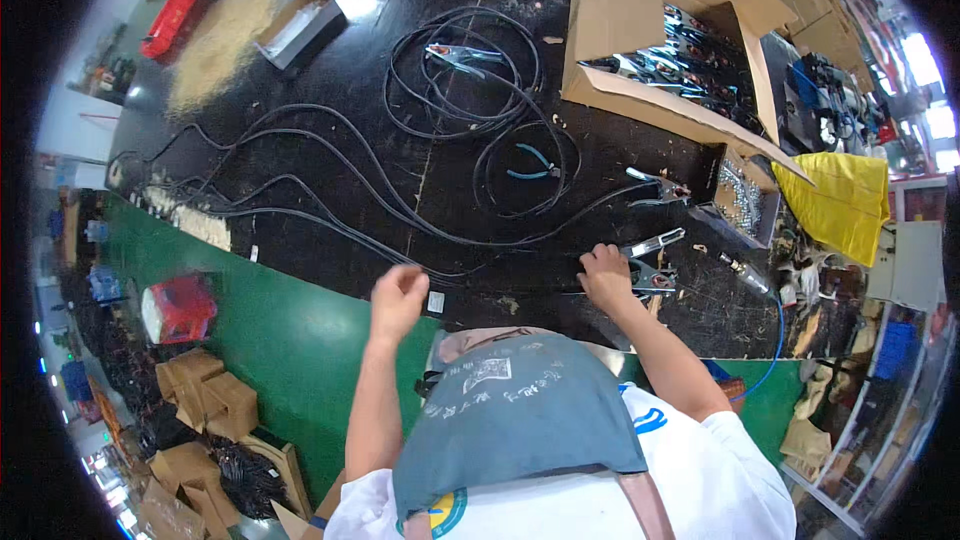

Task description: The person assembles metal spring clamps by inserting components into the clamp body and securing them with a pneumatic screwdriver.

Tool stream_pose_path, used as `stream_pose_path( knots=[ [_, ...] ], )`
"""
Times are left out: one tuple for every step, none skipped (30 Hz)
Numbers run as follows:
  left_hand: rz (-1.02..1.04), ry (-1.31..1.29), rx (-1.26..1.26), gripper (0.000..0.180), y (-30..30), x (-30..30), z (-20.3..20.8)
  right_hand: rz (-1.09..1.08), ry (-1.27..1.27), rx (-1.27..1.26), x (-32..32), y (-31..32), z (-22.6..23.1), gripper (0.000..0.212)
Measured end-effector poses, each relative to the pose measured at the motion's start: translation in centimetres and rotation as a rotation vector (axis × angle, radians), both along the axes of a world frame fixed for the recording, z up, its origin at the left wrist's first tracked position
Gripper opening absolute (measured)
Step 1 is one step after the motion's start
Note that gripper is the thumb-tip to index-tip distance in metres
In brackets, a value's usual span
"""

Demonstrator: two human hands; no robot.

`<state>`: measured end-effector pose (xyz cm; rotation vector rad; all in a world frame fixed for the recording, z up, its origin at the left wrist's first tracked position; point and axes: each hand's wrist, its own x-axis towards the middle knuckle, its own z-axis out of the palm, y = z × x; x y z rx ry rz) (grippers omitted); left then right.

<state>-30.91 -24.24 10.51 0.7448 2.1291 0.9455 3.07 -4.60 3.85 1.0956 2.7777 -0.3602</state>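
Note:
My left hand point(398, 302) hovers at the table's front edge with its fingers curled in; whatever they may hold is hidden. Just beyond it runs a long black cable point(375, 252). My right hand point(606, 276) has its fingers bent down around the cable's right end, beside a metal spring clamp point(652, 278). A silver clamp-like piece point(655, 242) lies just past those fingertips. Farther back, another spring clamp point(660, 186) joins a second black cable point(480, 243) that sweeps left across the dark table.
Coiled cable point(390, 80) with a clamp point(462, 56) lies mid-table, blue-handled pliers point(535, 162) nearby. At the back right stands an open carton point(615, 5) of clamps, then a box of small metal parts point(740, 195). A pneumatic tool point(745, 273) with a blue hose lies right.

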Motion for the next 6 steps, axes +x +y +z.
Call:
stream_pose_path(
  knots=[
    [0.045,-0.134,-0.080,0.027,-1.9,-0.6,-4.3,-0.070,0.047,0.078,-0.5,-0.2,-0.1,0.032],
    [0.073,-0.307,-0.135,0.031,-3.1,-0.8,-6.8,-0.140,0.094,0.157,-1.0,0.1,-0.4,0.033],
    [0.055,-0.375,-0.159,0.033,-3.6,-1.0,-8.1,-0.168,0.120,0.225,-1.5,0.4,-0.1,0.039],
    [0.041,-0.435,-0.182,0.034,-3.9,-1.4,-8.5,-0.194,0.063,0.233,-2.4,0.8,-0.1,0.047],
    [-0.002,-0.436,-0.232,0.039,-3.6,-1.8,-9.1,-0.232,-0.191,-0.004,-3.2,1.7,0.1,0.052],
    [0.009,-0.434,-0.238,0.039,-4.2,-3.6,-9.2,-0.269,-0.439,-0.243,-4.5,3.0,0.9,0.057]
  ],
)
